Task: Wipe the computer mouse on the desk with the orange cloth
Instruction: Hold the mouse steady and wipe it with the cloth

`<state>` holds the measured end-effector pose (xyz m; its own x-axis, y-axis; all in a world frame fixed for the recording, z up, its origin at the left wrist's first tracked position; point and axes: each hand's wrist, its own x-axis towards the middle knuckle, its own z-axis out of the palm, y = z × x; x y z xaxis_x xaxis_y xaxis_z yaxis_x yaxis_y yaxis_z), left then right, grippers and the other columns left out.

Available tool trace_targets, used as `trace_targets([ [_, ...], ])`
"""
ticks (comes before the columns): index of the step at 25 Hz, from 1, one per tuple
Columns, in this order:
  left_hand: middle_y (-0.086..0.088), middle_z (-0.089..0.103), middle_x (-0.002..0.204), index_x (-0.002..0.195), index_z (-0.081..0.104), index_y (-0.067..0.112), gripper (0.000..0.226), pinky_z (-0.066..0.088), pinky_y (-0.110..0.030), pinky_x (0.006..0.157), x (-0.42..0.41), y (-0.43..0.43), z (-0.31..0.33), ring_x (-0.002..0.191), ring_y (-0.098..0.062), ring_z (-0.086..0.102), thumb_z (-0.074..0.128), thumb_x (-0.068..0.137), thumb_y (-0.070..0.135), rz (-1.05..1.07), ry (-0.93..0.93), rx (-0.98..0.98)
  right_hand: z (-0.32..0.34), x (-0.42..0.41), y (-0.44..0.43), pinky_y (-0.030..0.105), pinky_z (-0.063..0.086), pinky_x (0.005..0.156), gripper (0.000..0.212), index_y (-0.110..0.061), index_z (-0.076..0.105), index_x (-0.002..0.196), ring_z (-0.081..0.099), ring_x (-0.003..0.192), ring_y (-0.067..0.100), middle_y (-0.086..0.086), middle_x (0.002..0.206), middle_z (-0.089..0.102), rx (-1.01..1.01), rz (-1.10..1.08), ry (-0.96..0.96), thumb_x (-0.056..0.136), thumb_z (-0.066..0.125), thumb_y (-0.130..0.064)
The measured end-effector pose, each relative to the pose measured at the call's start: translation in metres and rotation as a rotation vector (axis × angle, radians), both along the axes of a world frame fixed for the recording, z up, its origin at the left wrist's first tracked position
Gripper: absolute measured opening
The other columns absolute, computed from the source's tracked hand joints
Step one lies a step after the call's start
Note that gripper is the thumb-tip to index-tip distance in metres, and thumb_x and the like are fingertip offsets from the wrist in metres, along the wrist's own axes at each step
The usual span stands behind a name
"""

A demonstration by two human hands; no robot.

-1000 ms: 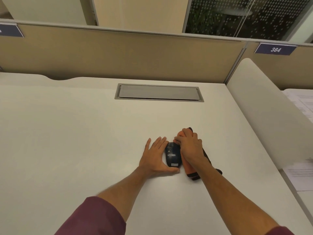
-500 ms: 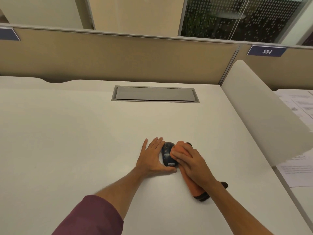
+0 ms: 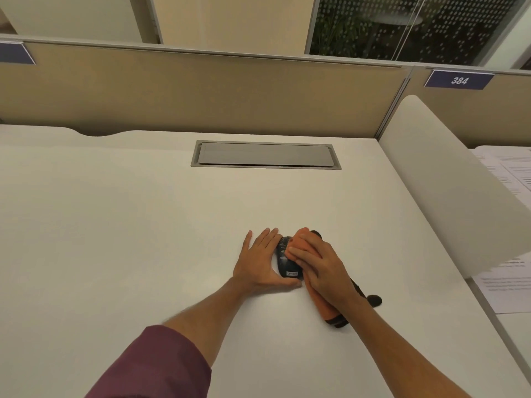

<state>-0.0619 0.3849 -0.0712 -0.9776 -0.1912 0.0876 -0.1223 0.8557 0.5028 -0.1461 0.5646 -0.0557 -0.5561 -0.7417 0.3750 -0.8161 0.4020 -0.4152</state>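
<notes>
A dark computer mouse [image 3: 285, 261] with a small white label at its near end lies on the white desk [image 3: 115, 225]. My left hand [image 3: 260, 261] rests flat against the mouse's left side, thumb curled under its near end, holding it still. My right hand [image 3: 321, 265] presses the orange cloth [image 3: 300, 235] onto the right and top of the mouse. The cloth trails back under my right wrist, with a dark edge showing at its near end [image 3: 337, 321]. Most of the mouse's right half is hidden by the cloth and fingers.
A grey cable hatch [image 3: 265, 154] is set into the desk farther back. A beige partition [image 3: 201, 93] closes off the far edge. A white curved divider [image 3: 448, 182] stands on the right, with printed papers [image 3: 505, 285] beyond it.
My right hand has slid the orange cloth from the mouse's right side up onto its top. The left hand stays against the mouse. The camera view shifted slightly.
</notes>
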Motion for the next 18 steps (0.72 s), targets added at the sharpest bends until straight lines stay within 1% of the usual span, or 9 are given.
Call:
trace_targets([
  [3, 0.007, 0.023, 0.161, 0.151, 0.025, 0.023, 0.122, 0.0, -0.048, 0.123, 0.002, 0.003, 0.004, 0.15, -0.006, 0.009, 0.054, 0.057, 0.094, 0.005, 0.004, 0.026, -0.005, 0.004, 0.012, 0.041, 0.051, 0.093, 0.027, -0.023, 0.069, 0.116, 0.054, 0.12, 0.026, 0.007, 0.139, 0.053, -0.023, 0.068, 0.064, 0.091, 0.06, -0.021],
  [5, 0.008, 0.023, 0.161, 0.151, 0.025, 0.023, 0.124, 0.001, -0.049, 0.123, 0.002, 0.002, 0.004, 0.15, -0.007, 0.01, 0.047, 0.055, 0.098, 0.003, 0.006, 0.042, -0.007, 0.003, 0.02, 0.042, 0.051, 0.089, 0.028, -0.025, 0.069, 0.114, 0.054, 0.121, 0.027, 0.006, 0.138, 0.054, -0.002, 0.121, 0.107, 0.087, 0.068, -0.017],
  [7, 0.006, 0.023, 0.162, 0.152, 0.024, 0.022, 0.128, 0.001, -0.05, 0.123, 0.0, 0.0, 0.001, 0.15, -0.008, 0.01, 0.038, 0.054, 0.102, -0.015, 0.008, 0.029, -0.01, 0.002, 0.031, 0.04, 0.053, 0.089, 0.024, -0.029, 0.068, 0.114, 0.052, 0.121, 0.027, 0.003, 0.139, 0.052, 0.059, 0.189, 0.177, 0.09, 0.063, -0.026],
  [9, 0.005, 0.023, 0.162, 0.153, 0.023, 0.021, 0.127, 0.0, -0.05, 0.123, -0.001, -0.001, -0.002, 0.151, -0.009, 0.01, 0.036, 0.055, 0.102, -0.021, 0.005, 0.013, -0.01, 0.0, 0.04, 0.04, 0.055, 0.088, 0.026, -0.031, 0.067, 0.114, 0.052, 0.121, 0.028, 0.002, 0.14, 0.05, 0.114, 0.213, 0.229, 0.093, 0.052, -0.037],
  [11, 0.005, 0.022, 0.162, 0.153, 0.022, 0.021, 0.125, -0.001, -0.049, 0.123, -0.002, -0.003, -0.003, 0.151, -0.008, 0.009, 0.04, 0.057, 0.1, -0.022, -0.012, 0.003, -0.011, -0.003, 0.042, 0.045, 0.056, 0.087, 0.027, -0.029, 0.068, 0.113, 0.054, 0.12, 0.03, 0.005, 0.139, 0.053, 0.1, 0.122, 0.193, 0.093, 0.051, -0.037],
  [12, 0.005, 0.021, 0.162, 0.153, 0.021, 0.021, 0.125, -0.002, -0.048, 0.123, -0.003, -0.003, -0.003, 0.151, -0.008, 0.008, 0.043, 0.057, 0.098, -0.024, -0.02, -0.003, -0.01, -0.003, 0.041, 0.045, 0.055, 0.089, 0.026, -0.028, 0.068, 0.113, 0.054, 0.12, 0.03, 0.006, 0.139, 0.053, 0.064, 0.054, 0.145, 0.093, 0.052, -0.034],
  [14, 0.006, 0.02, 0.163, 0.153, 0.02, 0.021, 0.125, -0.003, -0.048, 0.123, -0.002, -0.003, -0.003, 0.151, -0.008, 0.006, 0.047, 0.057, 0.096, -0.026, -0.027, -0.012, -0.008, 0.0, 0.033, 0.039, 0.048, 0.099, 0.027, -0.025, 0.067, 0.116, 0.051, 0.123, 0.027, 0.008, 0.14, 0.051, -0.02, -0.037, 0.069, 0.094, 0.054, -0.03],
  [16, 0.006, 0.02, 0.163, 0.153, 0.022, 0.021, 0.124, -0.003, -0.048, 0.123, -0.002, -0.003, -0.003, 0.151, -0.007, 0.007, 0.049, 0.058, 0.096, -0.022, -0.027, -0.005, -0.005, 0.004, 0.024, 0.034, 0.042, 0.103, 0.03, -0.026, 0.062, 0.122, 0.048, 0.126, 0.025, 0.009, 0.142, 0.049, -0.042, -0.032, 0.047, 0.094, 0.055, -0.028],
  [18, 0.006, 0.021, 0.162, 0.153, 0.022, 0.022, 0.123, -0.002, -0.048, 0.123, -0.002, -0.003, -0.004, 0.15, -0.007, 0.007, 0.049, 0.058, 0.096, -0.02, -0.023, -0.002, -0.006, 0.005, 0.02, 0.035, 0.044, 0.101, 0.033, -0.029, 0.058, 0.126, 0.049, 0.125, 0.027, 0.009, 0.143, 0.048, -0.013, 0.014, 0.049, 0.093, 0.058, -0.028],
])
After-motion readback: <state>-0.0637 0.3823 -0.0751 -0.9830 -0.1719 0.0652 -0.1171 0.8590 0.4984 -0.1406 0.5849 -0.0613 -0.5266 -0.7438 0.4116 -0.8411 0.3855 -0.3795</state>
